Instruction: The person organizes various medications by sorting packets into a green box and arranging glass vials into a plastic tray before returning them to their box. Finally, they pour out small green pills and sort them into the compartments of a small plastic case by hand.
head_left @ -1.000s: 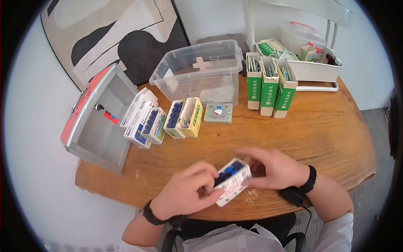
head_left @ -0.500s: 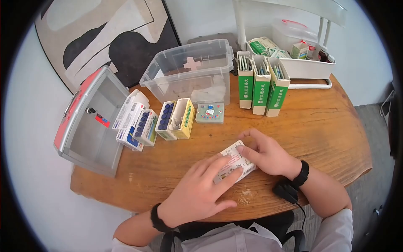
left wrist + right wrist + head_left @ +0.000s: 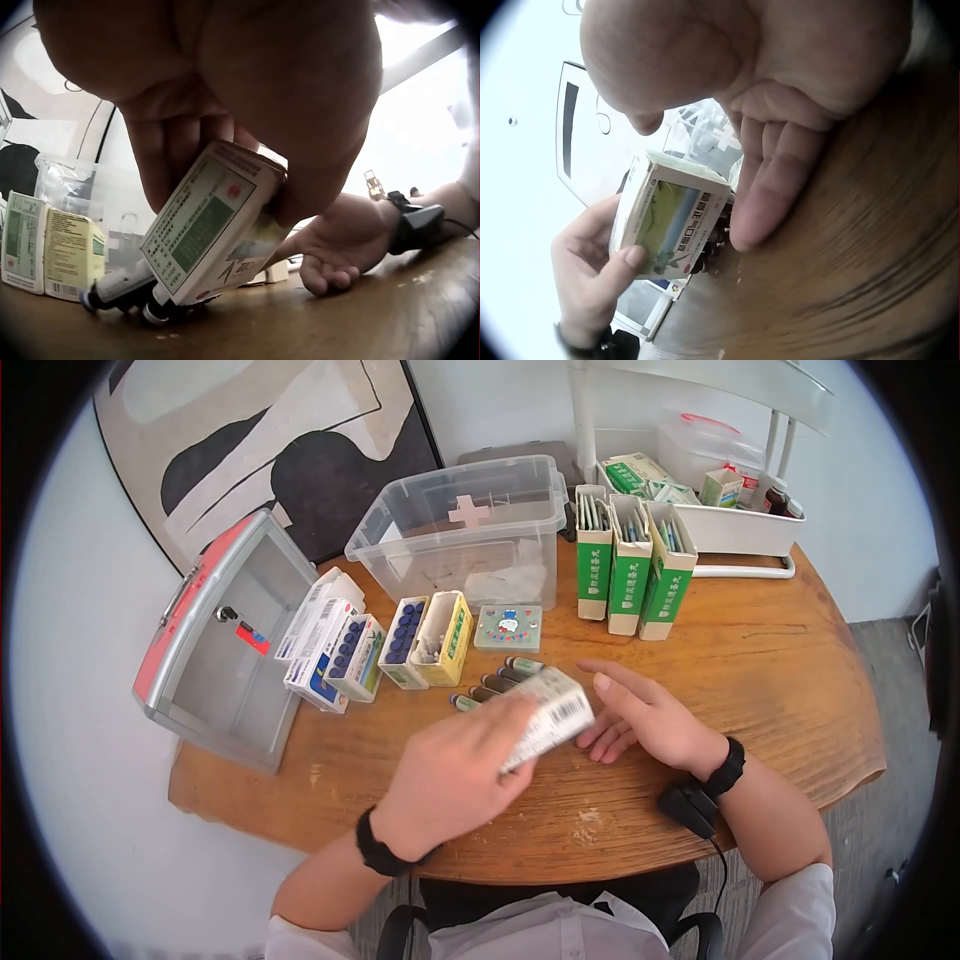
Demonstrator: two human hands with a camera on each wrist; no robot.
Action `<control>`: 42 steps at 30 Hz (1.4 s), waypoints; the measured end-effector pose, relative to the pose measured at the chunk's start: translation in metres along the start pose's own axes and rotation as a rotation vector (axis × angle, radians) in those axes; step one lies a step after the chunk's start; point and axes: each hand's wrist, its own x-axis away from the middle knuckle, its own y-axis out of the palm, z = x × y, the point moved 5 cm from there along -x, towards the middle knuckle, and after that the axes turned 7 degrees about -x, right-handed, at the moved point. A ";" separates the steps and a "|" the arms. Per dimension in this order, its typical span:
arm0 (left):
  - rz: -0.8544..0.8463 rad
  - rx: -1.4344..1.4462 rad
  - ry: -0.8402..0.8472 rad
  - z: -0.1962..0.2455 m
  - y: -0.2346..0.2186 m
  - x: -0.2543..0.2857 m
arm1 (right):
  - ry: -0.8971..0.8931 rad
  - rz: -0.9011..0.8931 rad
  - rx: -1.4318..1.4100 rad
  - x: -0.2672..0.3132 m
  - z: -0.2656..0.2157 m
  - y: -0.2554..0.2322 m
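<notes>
My left hand (image 3: 450, 780) grips a small printed medicine box (image 3: 555, 718) by its sides, its thumb on the landscape-printed face in the right wrist view. The box is tilted, its lower end close over several dark vials (image 3: 497, 683) lying on the wooden table. In the left wrist view, vials (image 3: 124, 283) with dark caps show right below the box (image 3: 206, 232). My right hand (image 3: 650, 725) is beside the box with its fingers extended and nothing in it.
Beyond the vials are a Hello Kitty case (image 3: 508, 628), a yellow box (image 3: 452, 640) and boxes of blue-capped vials (image 3: 404, 645). A red-lidded case (image 3: 225, 650) stands left, a clear bin (image 3: 470, 565) behind, and green boxes (image 3: 630, 575) at the back right.
The box, first held with its blue caps facing up, was turned over onto the table. Now my left hand has raised and tilted it, and vials lie outside it. My right hand has come off the box.
</notes>
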 end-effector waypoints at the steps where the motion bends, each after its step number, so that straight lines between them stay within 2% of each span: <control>1: 0.001 -0.001 0.000 0.007 0.004 0.002 | -0.007 -0.014 0.005 0.001 0.000 -0.001; 3: -0.064 -0.011 0.150 0.028 0.013 0.008 | -0.012 -0.026 0.010 0.004 0.002 -0.003; 4: -0.142 0.036 0.195 0.033 0.011 0.006 | -0.035 -0.039 0.160 0.005 0.002 -0.004; 5: -0.145 0.039 0.192 0.034 0.003 0.004 | -0.057 -0.053 0.307 0.005 0.003 -0.005; 7: -0.186 0.186 0.149 0.026 -0.010 0.003 | -0.007 -0.025 0.299 0.007 -0.002 -0.012; 9: -0.191 0.177 0.095 0.000 -0.015 0.008 | 0.093 -0.036 0.262 0.005 0.000 -0.026; 11: -0.272 0.265 -0.083 -0.032 -0.004 0.013 | 0.124 0.000 0.333 0.008 -0.006 -0.033; 13: -0.264 0.320 -0.095 -0.036 0.006 0.015 | 0.098 0.033 0.328 0.008 -0.007 -0.040; 15: -0.335 0.326 -0.042 -0.032 0.016 0.017 | 0.150 0.006 0.315 0.008 -0.007 -0.043; 17: -0.330 0.339 -0.065 -0.036 0.022 0.016 | -0.101 -0.100 0.093 0.003 -0.006 -0.042; 18: -0.322 0.346 -0.086 -0.038 0.023 0.015 | -0.099 -0.098 0.096 0.004 -0.007 -0.040; 19: -0.319 0.350 -0.085 -0.039 0.023 0.014 | -0.169 -0.171 0.018 0.007 -0.015 -0.033; 20: -0.358 0.356 -0.125 -0.041 0.023 0.015 | -0.237 -0.245 -0.060 0.009 -0.020 -0.029; 21: -0.398 0.362 -0.168 -0.043 0.025 0.017 | -0.232 -0.245 -0.056 0.010 -0.019 -0.031; 23: -0.365 0.388 -0.144 -0.044 0.025 0.018 | -0.294 -0.334 0.151 0.012 -0.018 -0.031; 25: -0.331 0.409 -0.123 -0.046 0.022 0.018 | -0.356 -0.298 0.214 0.016 -0.022 -0.020; 27: -0.410 0.542 -0.198 -0.047 0.017 0.018 | -0.573 -0.287 0.488 0.023 -0.033 -0.011; 28: -0.413 0.545 -0.202 -0.052 0.014 0.018 | -0.611 -0.243 0.518 0.024 -0.036 -0.009; 30: -0.126 0.643 -0.121 -0.061 -0.009 0.014 | -0.661 -0.230 0.562 0.023 -0.036 -0.008; 31: -0.129 0.644 -0.118 -0.059 -0.012 0.012 | -0.717 -0.219 0.611 0.023 -0.038 -0.007; 33: 0.014 0.698 -0.107 -0.056 -0.028 0.009 | -0.721 -0.212 0.629 0.025 -0.034 -0.001; 34: 0.010 0.662 -0.030 -0.042 -0.029 0.006 | -0.723 -0.208 0.649 0.025 -0.034 0.003; 35: 0.010 0.662 -0.033 -0.033 -0.027 0.003 | -0.722 -0.211 0.648 0.025 -0.034 0.004; 37: -0.087 0.589 0.167 -0.007 -0.017 -0.001 | -0.762 -0.183 0.675 0.028 -0.036 0.004; 42: -0.061 0.652 0.137 -0.017 -0.009 0.004 | -0.734 -0.189 0.680 0.028 -0.036 0.005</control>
